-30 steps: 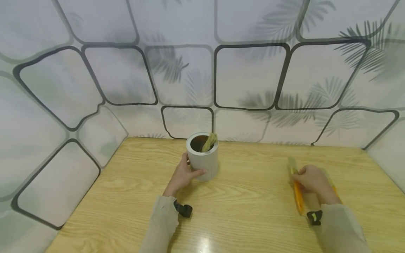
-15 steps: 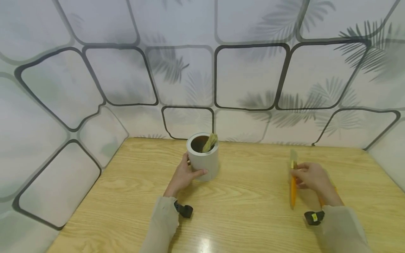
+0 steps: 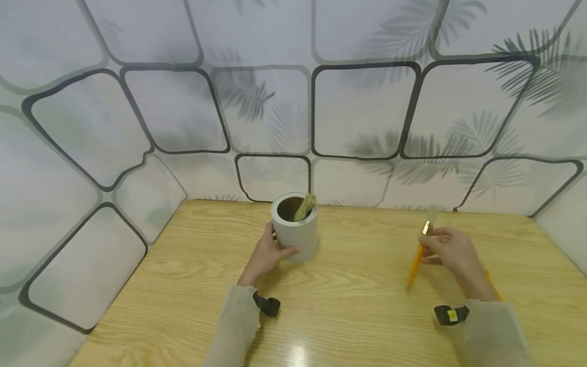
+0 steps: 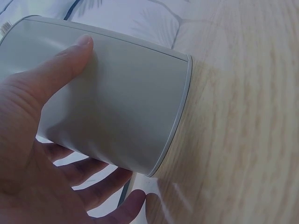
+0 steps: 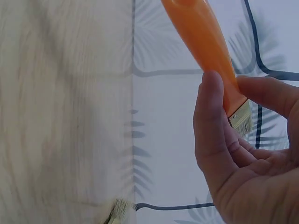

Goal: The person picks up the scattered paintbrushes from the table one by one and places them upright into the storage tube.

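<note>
A pale grey-white cylindrical holder [image 3: 300, 243] stands upright on the table, with straw-coloured bristles [image 3: 304, 207] sticking out of its mouth. My left hand [image 3: 265, 256] grips its near left side. In the left wrist view the thumb [image 4: 70, 63] lies across the holder's wall [image 4: 124, 98], the fingers going round the other side. To the right, my right hand [image 3: 451, 251] pinches an orange-handled paintbrush [image 3: 416, 265] between thumb and fingers near the metal band. Its bristles point away from me. The right wrist view shows the orange handle [image 5: 201, 37] between the fingertips.
A second brush lies beside my right forearm, its orange handle [image 3: 491, 285] partly hidden; bristles [image 5: 119, 210] show at the bottom of the right wrist view. The wood-grain table [image 3: 348, 300] meets a patterned wall [image 3: 362, 112] at the back.
My right hand has raised the paintbrush and turned it, its handle end swinging left and its bristles tilting right. The left hand and the holder have stayed in place.
</note>
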### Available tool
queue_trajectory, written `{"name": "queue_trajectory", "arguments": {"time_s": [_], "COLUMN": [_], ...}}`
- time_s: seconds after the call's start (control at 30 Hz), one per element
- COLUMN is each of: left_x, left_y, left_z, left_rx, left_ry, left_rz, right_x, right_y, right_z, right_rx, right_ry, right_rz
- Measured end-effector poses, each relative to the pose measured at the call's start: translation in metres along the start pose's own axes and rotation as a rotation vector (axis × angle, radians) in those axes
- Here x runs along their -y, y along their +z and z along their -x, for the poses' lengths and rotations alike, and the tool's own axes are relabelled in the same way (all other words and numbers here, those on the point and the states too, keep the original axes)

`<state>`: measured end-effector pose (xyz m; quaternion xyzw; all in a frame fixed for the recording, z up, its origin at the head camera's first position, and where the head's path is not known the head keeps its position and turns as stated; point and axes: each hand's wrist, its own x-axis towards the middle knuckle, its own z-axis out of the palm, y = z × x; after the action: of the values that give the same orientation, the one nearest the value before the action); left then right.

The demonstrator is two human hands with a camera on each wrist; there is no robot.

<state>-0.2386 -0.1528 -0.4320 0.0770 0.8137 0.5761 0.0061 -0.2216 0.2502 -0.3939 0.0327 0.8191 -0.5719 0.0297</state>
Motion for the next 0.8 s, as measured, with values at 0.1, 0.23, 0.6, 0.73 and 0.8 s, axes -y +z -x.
{"name": "queue_trajectory", "arguments": {"time_s": [0.1, 0.23, 0.6, 0.73, 0.8], "left_x": [-0.001, -0.001, 0.0, 0.0, 0.0], "left_y": [0.0, 0.0, 0.0, 0.0, 0.0], "left_z": [0.0, 0.0, 0.0, 0.0, 0.0], "left_rx": [-0.002, -0.005, -0.003, -0.004, -0.004], "left_ry": [0.0, -0.005, -0.01, -0.007, -0.002], "left_rz": [-0.002, -0.004, -0.001, -0.002, -0.006], "right_x": [0.004, 0.007, 0.017, 0.021, 0.023], "right_y": [0.002, 0.005, 0.014, 0.019, 0.021], "right_z": [0.002, 0.002, 0.006, 0.007, 0.007], "right_rx": [-0.02, -0.035, -0.087, -0.085, -0.082], "right_ry": [-0.035, -0.061, -0.112, -0.12, -0.126], "right_rz": [0.002, -0.04, -0.278, -0.407, -0.447]}}
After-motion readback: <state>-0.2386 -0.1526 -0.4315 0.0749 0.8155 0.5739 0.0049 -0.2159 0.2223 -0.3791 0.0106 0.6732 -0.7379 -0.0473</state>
